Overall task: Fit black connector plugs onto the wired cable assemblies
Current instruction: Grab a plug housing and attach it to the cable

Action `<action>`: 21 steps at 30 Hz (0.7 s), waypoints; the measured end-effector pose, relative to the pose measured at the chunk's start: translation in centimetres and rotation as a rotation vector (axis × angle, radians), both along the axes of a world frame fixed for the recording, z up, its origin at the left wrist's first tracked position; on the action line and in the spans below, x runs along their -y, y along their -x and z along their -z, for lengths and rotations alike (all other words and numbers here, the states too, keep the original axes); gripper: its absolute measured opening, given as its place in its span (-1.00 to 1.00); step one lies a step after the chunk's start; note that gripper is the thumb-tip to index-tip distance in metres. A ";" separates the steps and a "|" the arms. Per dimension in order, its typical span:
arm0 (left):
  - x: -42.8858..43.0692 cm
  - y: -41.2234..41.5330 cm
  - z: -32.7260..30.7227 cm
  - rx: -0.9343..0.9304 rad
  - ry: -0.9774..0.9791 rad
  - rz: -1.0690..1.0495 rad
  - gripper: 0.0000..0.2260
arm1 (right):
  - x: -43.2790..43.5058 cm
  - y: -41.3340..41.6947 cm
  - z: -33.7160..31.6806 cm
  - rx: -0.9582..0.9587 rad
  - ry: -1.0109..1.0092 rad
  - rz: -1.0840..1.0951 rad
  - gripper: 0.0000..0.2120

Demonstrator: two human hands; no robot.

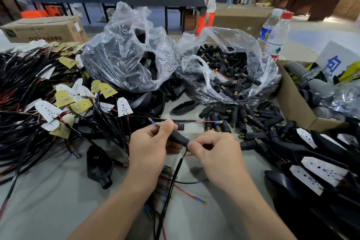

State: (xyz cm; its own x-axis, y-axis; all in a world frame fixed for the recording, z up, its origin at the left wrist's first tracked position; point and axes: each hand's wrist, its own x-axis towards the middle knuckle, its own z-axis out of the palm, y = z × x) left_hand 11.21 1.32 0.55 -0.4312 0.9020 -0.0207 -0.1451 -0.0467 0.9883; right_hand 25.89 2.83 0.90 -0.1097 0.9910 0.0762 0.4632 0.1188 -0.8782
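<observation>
Head view, left to right: pile of wired cable assemblies (pixel 29 87) with white and yellow boards on their ends covers the left of the table (pixel 48 191). Loose black housing (pixel 99 163) lies just in front of it. Clear bag (pixel 126 54) of black parts stands behind.

Left hand (pixel 150 148) is at centre, thumb and fingers clamped round a black connector plug (pixel 178 137), held tilted above the table. A blue-sleeved terminal (pixel 153 122) pokes out past the thumb. Cable (pixel 171 181) runs from the plug's lower end down toward the camera.

Right hand (pixel 216 154) has its fingers curled, tips pinching the cable right at the plug's lower end.

Second bag (pixel 229 68), open, is full of spare plugs, and more loose plugs (pixel 233 117) are spilled in front of it. Two water bottles (pixel 276 33) stand behind, with a cardboard box (pixel 292 99) at the right edge
</observation>
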 end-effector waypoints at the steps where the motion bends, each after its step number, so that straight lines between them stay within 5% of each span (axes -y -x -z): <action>1: 0.0 0.0 -0.1 0.018 0.004 -0.003 -0.72 | 0.0 -0.1 -0.2 -0.035 0.010 0.009 -0.83; 7: -0.2 0.3 -0.5 0.165 0.022 -0.014 -0.74 | 0.2 -0.7 -1.2 -0.251 0.144 -0.031 -0.79; 16: 0.3 -0.2 -0.6 0.067 -0.021 0.017 -0.73 | 0.9 0.4 -1.3 -0.392 0.067 -0.021 -0.70; 21: 0.1 0.0 -0.7 0.124 -0.008 -0.025 -0.71 | 0.5 -0.5 -1.3 -0.420 0.142 -0.012 -0.87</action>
